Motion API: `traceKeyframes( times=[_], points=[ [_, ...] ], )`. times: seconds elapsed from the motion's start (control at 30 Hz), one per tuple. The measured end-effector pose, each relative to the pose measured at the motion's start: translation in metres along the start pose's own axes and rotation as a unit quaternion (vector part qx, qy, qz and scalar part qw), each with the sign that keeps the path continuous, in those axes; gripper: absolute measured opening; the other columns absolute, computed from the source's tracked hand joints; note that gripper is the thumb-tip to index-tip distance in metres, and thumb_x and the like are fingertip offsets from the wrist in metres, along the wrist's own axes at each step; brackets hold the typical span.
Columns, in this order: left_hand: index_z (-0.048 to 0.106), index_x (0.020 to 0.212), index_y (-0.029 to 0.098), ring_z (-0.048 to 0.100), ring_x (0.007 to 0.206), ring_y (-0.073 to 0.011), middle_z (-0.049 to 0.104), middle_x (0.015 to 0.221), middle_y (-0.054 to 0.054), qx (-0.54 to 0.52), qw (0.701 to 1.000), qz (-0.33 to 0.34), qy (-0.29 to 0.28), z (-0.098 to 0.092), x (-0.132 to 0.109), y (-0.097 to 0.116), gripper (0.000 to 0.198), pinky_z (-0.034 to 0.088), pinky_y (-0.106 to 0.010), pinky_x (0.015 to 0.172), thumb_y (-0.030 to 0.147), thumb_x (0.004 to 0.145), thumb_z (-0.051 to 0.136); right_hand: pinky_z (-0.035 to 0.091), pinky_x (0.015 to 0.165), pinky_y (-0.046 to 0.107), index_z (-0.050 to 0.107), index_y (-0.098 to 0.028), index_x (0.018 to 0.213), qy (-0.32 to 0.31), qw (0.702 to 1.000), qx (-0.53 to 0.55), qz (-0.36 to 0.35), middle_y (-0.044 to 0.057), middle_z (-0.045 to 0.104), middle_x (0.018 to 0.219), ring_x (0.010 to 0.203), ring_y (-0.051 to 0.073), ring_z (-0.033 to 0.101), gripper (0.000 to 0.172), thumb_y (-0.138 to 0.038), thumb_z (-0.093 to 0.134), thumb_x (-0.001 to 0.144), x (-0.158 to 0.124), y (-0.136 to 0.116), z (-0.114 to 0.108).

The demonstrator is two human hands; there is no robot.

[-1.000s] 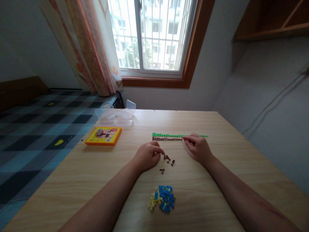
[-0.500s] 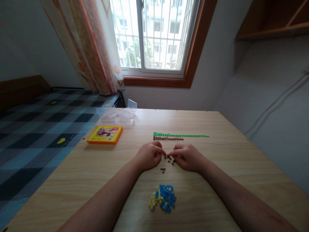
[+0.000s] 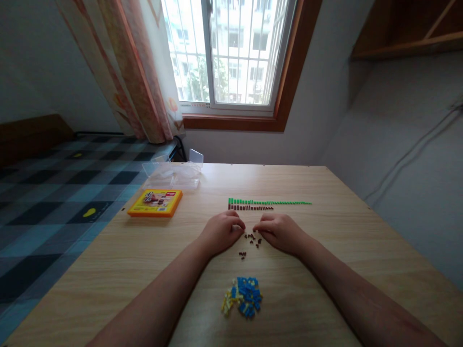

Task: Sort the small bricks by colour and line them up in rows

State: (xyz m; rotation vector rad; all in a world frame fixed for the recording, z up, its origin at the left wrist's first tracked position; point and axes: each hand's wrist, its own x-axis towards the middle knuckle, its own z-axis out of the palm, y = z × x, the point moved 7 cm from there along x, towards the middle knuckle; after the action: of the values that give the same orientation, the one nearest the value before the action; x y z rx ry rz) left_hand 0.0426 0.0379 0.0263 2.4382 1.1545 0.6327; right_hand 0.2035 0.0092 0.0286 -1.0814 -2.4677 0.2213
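Note:
Small brown building bricks (image 3: pixel 251 236) lie loosely scattered between my two hands. My left hand (image 3: pixel 223 232) rests on the table at their left, its fingers bent and the tips close together; whatever they may hold is too small to make out. From the other side, my right hand (image 3: pixel 278 233) has thumb and forefinger pinched just above the bricks, perhaps with a tiny piece at the tips. A few more brown bricks (image 3: pixel 242 254) lie nearer to me. Beyond the hands run a row of brown bricks (image 3: pixel 249 207) and a longer row of green bricks (image 3: pixel 267 202).
Blue and yellow bricks form a pile (image 3: pixel 248 296) between my forearms. An orange-yellow box (image 3: pixel 155 203) lies at the left of the wooden table (image 3: pixel 325 279), with clear plastic trays (image 3: pixel 173 174) behind it. A checked bed (image 3: pixel 54 202) adjoins the table's left side.
My hands have drawn slightly apart from the loose brown bricks, and both forefingers, stretched out onto them before, are now more bent. The view has shifted a little.

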Motion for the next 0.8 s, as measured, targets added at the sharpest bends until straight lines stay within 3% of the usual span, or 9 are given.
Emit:
traceKeyframes(
  times=[0.53,0.8],
  points=[
    [0.075,0.086,0.021,0.065,0.085,-0.0187,0.071,0.096,-0.004,0.044,0.998,-0.033,-0.010,0.004,0.004,-0.004,0.015,0.049,-0.030,0.077,0.024,0.091,0.061,0.046,0.072,0.027,0.076,-0.023,0.087,0.047,0.995,-0.023,0.084,0.003,0.073,0.085,0.077,0.017,0.065,0.016,-0.021,0.061,0.092,-0.013,0.031,-0.025],
    [0.075,0.088,0.019,0.065,0.087,-0.0179,0.070,0.094,-0.005,-0.012,0.998,-0.028,0.056,-0.006,0.003,-0.006,0.018,0.051,-0.030,0.081,0.018,0.092,0.058,0.047,0.069,0.027,0.077,-0.022,0.091,0.052,0.997,0.009,0.063,0.003,0.073,0.087,0.075,0.015,0.064,0.021,-0.013,0.059,0.087,-0.015,0.023,-0.028]
  ],
)
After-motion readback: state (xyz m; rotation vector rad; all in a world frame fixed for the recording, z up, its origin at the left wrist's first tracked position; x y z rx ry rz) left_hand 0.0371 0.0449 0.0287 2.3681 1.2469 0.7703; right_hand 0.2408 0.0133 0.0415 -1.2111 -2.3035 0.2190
